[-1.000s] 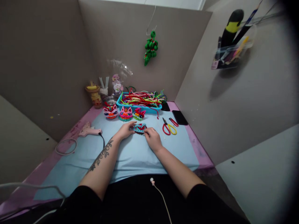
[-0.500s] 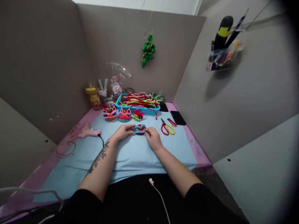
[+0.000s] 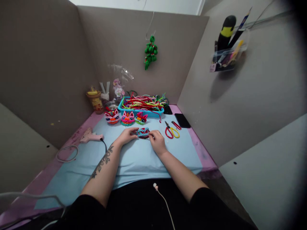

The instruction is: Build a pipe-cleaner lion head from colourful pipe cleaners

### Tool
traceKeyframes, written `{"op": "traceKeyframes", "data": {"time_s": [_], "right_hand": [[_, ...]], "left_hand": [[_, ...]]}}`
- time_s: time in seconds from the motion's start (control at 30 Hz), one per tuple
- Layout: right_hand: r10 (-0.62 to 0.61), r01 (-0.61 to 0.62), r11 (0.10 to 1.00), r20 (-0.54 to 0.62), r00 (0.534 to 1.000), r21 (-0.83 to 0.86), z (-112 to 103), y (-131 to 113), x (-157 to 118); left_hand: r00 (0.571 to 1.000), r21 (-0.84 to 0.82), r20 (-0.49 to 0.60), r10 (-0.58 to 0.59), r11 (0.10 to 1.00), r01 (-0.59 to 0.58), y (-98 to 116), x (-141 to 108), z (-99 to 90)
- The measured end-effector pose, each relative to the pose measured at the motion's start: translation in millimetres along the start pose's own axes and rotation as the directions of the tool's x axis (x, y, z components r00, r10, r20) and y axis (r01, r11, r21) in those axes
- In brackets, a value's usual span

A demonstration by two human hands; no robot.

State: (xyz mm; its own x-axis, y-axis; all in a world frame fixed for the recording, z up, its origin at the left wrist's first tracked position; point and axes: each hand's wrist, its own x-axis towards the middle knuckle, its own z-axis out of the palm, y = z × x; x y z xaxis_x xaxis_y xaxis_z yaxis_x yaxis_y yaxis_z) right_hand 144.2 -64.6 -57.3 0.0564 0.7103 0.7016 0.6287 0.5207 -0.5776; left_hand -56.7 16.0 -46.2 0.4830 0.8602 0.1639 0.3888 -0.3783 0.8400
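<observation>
A small light-blue and dark-red piece of twisted fuzzy stems (image 3: 143, 133) lies at the middle of the blue cloth (image 3: 134, 156). My left hand (image 3: 128, 135) grips its left side, thumb and fingers closed at the edge. On the other side, my right hand (image 3: 156, 139) pinches the piece's right edge with curled fingers. Just behind stand three colourful fuzzy animal heads: a red and pink one (image 3: 112, 117), a pink one with a horn (image 3: 127, 118) and a magenta and green one (image 3: 141, 118). The fingertips cover both ends of the piece.
Behind the heads sits a blue basket (image 3: 153, 114) heaped with coloured fuzzy stems. Scissors (image 3: 172, 130), a red cutter (image 3: 176, 125) and a black phone (image 3: 182, 120) lie to the right. A pink glue gun (image 3: 90, 136) with its cord rests left. Partition walls enclose the table.
The blue and red piece has tilted slightly between my hands, so more red shows on its front. Both hands stay almost in place; the camera view has shifted a little.
</observation>
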Motion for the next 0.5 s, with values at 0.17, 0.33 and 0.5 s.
{"op": "traceKeyframes", "data": {"time_s": [0.17,0.33,0.5], "right_hand": [[-0.011,0.011,1.000,0.006,1.000,-0.001,1.6,-0.2,0.3],[0.017,-0.017,1.000,0.012,1.000,-0.009,1.4,-1.7,1.0],[0.109,-0.109,0.994,0.020,0.994,-0.018,3.2,3.9,0.0]], "left_hand": [[1.000,0.050,-0.013,0.023,0.998,-0.022,-4.3,1.8,2.9],[0.997,0.087,-0.030,0.065,0.994,-0.062,-5.8,3.3,5.1],[0.997,0.128,-0.041,0.070,0.990,-0.064,-4.8,3.3,5.7]]}}
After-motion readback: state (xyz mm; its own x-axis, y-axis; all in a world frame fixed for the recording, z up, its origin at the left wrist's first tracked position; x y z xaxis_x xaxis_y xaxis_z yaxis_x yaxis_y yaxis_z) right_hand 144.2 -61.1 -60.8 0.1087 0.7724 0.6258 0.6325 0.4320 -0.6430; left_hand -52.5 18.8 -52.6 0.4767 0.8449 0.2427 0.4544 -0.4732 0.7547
